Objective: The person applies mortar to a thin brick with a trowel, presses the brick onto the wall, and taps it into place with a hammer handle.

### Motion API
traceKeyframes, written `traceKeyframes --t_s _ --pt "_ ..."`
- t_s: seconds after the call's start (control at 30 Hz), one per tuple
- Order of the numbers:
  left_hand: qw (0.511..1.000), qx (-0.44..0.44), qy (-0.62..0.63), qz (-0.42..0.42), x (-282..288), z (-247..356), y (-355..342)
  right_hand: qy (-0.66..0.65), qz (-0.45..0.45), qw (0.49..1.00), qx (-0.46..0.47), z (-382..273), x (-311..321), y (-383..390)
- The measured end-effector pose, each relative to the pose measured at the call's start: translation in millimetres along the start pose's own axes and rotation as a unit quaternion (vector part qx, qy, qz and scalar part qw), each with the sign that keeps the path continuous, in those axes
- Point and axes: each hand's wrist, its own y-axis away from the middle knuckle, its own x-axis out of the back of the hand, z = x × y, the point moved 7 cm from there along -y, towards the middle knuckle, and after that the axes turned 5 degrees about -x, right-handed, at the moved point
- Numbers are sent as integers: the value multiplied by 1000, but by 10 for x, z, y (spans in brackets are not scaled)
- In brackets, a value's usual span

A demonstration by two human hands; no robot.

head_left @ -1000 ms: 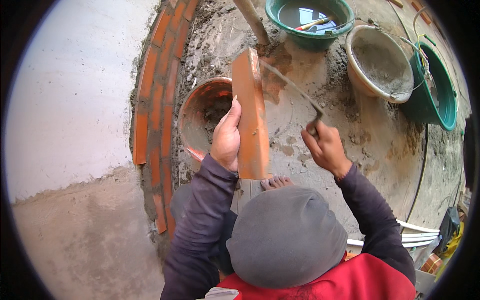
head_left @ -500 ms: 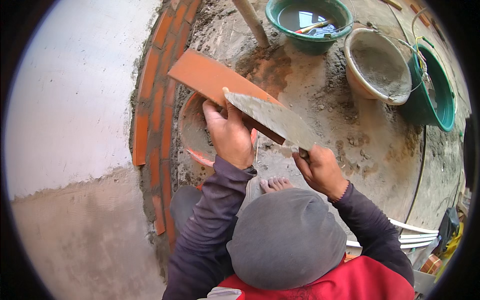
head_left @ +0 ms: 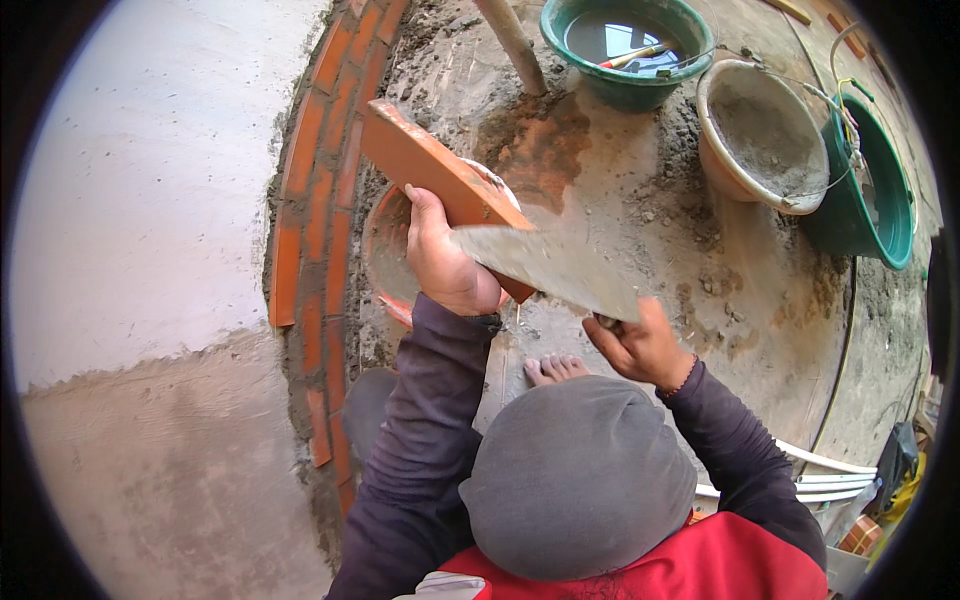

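My left hand (head_left: pixel 445 262) grips a long flat orange brick (head_left: pixel 430 165) near its lower end, with the brick tilted up toward the upper left. My right hand (head_left: pixel 640 345) holds a trowel by the handle. The trowel's grey, mortar-smeared blade (head_left: pixel 555 270) lies across the lower end of the brick, touching it. Beneath the brick sits an orange basin (head_left: pixel 385 265) holding grey mortar, partly hidden by my hand and the brick.
A course of orange bricks (head_left: pixel 310 200) set in mortar runs along the plastered wall on the left. A green bucket of water (head_left: pixel 625 45), a tan bucket of mortar (head_left: pixel 765 135) and another green bucket (head_left: pixel 870 190) stand on the dirty floor. My bare foot (head_left: pixel 555 368) shows below the basin.
The brick went from standing on end to lying tilted toward the upper left. The trowel came from the right onto the brick and has slid down to its lower end.
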Motion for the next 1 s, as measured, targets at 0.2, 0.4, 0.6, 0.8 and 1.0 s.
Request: traceKeyframes --t_s 0.2,0.4,0.6,0.8,1.0 --pt "994 6 -99 42 -12 7 -36 -9 -14 999 49 -64 114 16" --pt "997 60 -46 13 -124 -124 4 63 20 993 -95 251 199 -194" --pt "935 272 152 -168 -164 -205 120 117 41 992 -27 -86 157 -426" --pt "905 313 232 -173 -276 -171 356 49 119 986 -108 194 359 -662" --pt "922 292 176 -186 -154 -178 313 68 58 994 -63 199 131 -330"
